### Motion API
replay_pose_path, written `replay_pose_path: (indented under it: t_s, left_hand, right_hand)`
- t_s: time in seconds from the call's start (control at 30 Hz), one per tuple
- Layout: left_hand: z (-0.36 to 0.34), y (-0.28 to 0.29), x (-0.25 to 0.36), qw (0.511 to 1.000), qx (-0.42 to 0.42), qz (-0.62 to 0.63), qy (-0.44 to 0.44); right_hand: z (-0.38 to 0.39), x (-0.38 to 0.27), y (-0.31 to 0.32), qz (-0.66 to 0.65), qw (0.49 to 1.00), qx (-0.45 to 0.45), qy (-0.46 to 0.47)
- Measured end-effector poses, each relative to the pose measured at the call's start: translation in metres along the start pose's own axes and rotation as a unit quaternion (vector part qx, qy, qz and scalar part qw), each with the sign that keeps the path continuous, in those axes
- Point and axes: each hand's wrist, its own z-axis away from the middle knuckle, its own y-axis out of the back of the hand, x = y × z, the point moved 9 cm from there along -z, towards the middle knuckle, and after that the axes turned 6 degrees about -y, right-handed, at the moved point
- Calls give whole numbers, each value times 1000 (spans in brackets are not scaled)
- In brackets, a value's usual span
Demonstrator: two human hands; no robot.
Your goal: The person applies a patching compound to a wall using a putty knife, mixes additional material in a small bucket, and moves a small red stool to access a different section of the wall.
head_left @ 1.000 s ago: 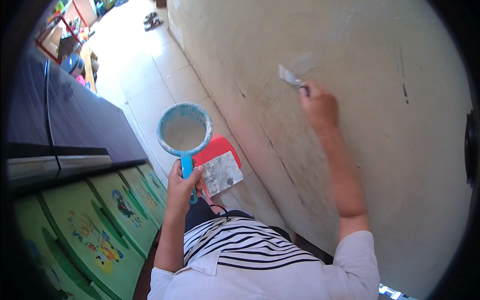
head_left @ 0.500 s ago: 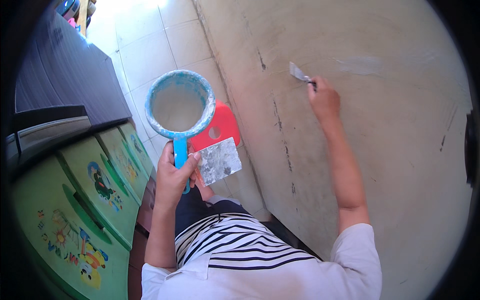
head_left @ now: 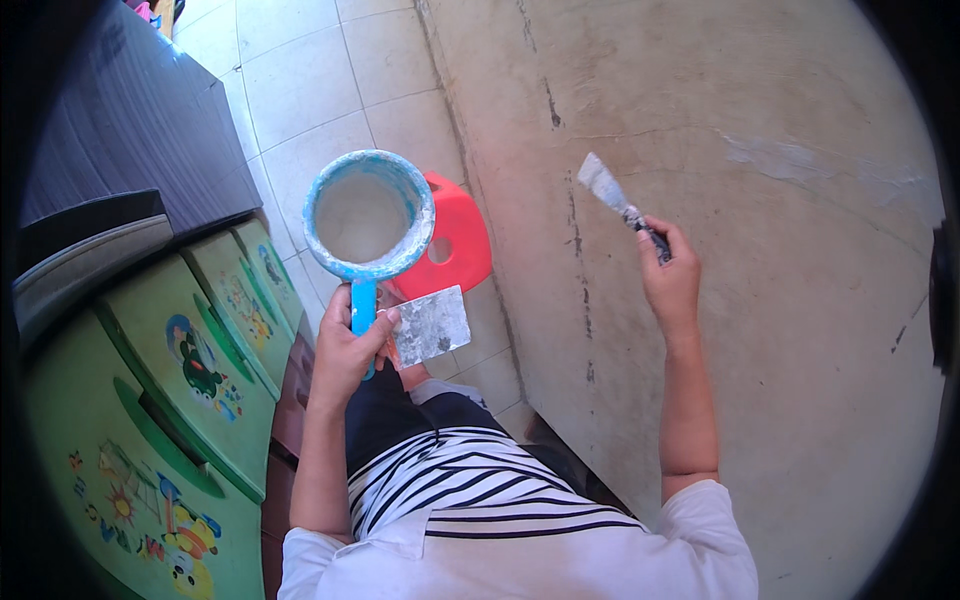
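My left hand (head_left: pixel 347 343) is closed around the handle of a blue dipper (head_left: pixel 362 308), whose rim is crusted with white; a pale greyish mass lies inside. The same hand pinches a flat, stained metal scraper plate (head_left: pixel 432 325) against the handle. Gripped in my right hand (head_left: pixel 670 275) is a putty knife (head_left: pixel 606 188) with a dark handle and a whitish, smeared blade. Its blade points up and left in front of the beige wall (head_left: pixel 680 420); whether it touches the surface I cannot tell. White patches of filler (head_left: pixel 775 160) lie along a crack at upper right.
A red plastic seat (head_left: pixel 465 245) with a round hole stands behind the dipper on the tiled floor (head_left: pixel 300 85). Green drawers (head_left: pixel 150 330) with cartoon stickers line the left, beside a dark grey cabinet (head_left: pixel 130 120). Dark vertical marks (head_left: pixel 576 240) run down the wall.
My right hand has moved lower and slightly right with the putty knife, away from the crack line. The left hand still holds the dipper and scraper plate. The view has shifted somewhat.
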Motion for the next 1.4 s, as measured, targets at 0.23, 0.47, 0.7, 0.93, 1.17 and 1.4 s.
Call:
replay_pose_path:
  t_s: [0.23,0.47,0.7,0.93,1.17,1.4]
  left_hand:
    - [-10,0,-16,999,-29,-12,15]
    - [-16,2,-28,997,-50,-52,-3]
    - [-21,5,-45,989,-69,-121,-54]
    - [-19,-2,-36,992,-74,-104,-10]
    - [-18,-11,-8,981,-88,-144,-100]
    - [-16,-14,0,959,-100,-208,-164]
  right_hand:
    - [31,-7,-43,-55,996,-66,-1]
    - [54,-46,-45,-168,978,-109,-55]
    - [65,-109,-63,-163,971,-175,27]
    - [57,-134,-89,-154,971,-172,55]
    - [58,-159,-110,-73,975,-137,160]
    - [59,-176,-133,-58,966,-156,197]
